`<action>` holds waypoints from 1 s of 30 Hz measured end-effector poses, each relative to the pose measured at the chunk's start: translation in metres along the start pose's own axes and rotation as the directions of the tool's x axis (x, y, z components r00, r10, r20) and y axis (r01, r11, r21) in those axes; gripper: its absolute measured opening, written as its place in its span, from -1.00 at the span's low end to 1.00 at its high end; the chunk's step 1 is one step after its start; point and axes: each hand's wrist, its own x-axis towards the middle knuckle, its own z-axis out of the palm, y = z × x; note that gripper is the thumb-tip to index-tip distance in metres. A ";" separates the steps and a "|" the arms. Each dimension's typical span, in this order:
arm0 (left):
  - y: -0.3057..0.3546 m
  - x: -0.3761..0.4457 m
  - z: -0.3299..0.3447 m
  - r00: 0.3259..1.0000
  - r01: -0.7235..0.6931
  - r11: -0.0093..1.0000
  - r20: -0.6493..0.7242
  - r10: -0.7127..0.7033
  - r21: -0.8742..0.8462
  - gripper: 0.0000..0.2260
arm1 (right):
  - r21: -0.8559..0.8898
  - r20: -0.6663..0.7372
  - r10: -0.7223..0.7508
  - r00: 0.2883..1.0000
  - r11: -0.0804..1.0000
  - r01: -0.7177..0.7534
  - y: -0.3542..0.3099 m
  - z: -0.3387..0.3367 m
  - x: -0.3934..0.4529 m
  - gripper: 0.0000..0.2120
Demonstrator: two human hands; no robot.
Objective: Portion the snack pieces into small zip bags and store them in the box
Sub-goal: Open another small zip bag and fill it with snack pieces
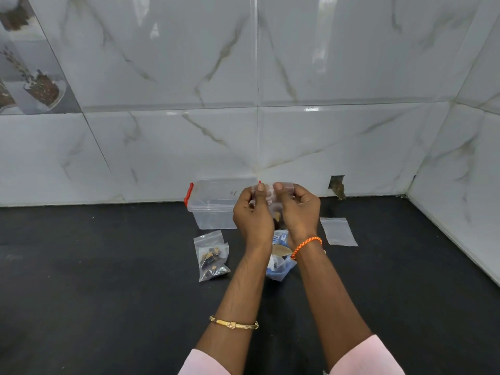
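My left hand [253, 213] and my right hand [299, 209] pinch the top edge of a small clear zip bag [270, 194], held up between them above the counter. Dark snack pieces show at the bag's bottom. Behind my hands a clear plastic box [212, 205] with a red clip stands against the wall, lid off. Two filled zip bags [212, 255] lie on the counter left of my left forearm. An empty zip bag [338, 231] lies flat to the right. The blue snack packet [280, 262] lies between my forearms.
The black counter [108, 280] runs to white marble-look wall tiles at the back and on the right. A small hole in the wall [336, 185] sits low down, right of the box.
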 end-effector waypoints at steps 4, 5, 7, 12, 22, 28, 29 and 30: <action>-0.003 0.001 0.001 0.998 -0.001 1.000 -0.057 0.001 -0.006 -0.79 | -0.070 -0.071 -0.085 0.994 0.994 0.080 0.007 0.004 0.000 -0.78; -0.005 0.001 0.000 0.998 0.002 1.000 -0.057 -0.002 -0.004 -0.79 | -0.094 -0.072 -0.106 0.992 0.991 0.099 0.010 0.004 -0.001 -0.76; -0.008 0.001 -0.001 0.998 0.008 1.000 -0.057 -0.009 -0.009 -0.78 | -0.114 -0.074 -0.123 0.990 0.987 0.114 0.014 0.004 -0.002 -0.73; -0.011 0.003 -0.004 0.997 0.022 0.999 -0.073 -0.024 -0.025 -0.72 | -0.129 -0.062 -0.125 0.990 0.985 0.116 0.019 0.005 -0.003 -0.72; -0.007 -0.003 0.004 0.995 -0.032 0.998 -0.094 0.036 0.053 -0.70 | -0.223 -0.169 -0.306 0.937 0.938 0.266 0.022 0.011 0.001 -0.58; -0.008 0.000 0.006 0.990 -0.027 0.996 -0.136 0.038 0.081 -0.65 | -0.134 -0.154 -0.210 0.966 0.973 0.190 0.025 0.016 0.004 -0.52; -0.009 0.004 0.003 0.991 -0.029 0.995 -0.127 0.041 0.095 -0.64 | -0.109 -0.121 -0.186 0.975 0.979 0.173 0.025 0.015 0.004 -0.52; -0.009 0.008 0.000 0.993 -0.028 0.994 -0.107 0.039 0.106 -0.64 | -0.081 -0.087 -0.164 0.983 0.984 0.157 0.025 0.012 0.004 -0.53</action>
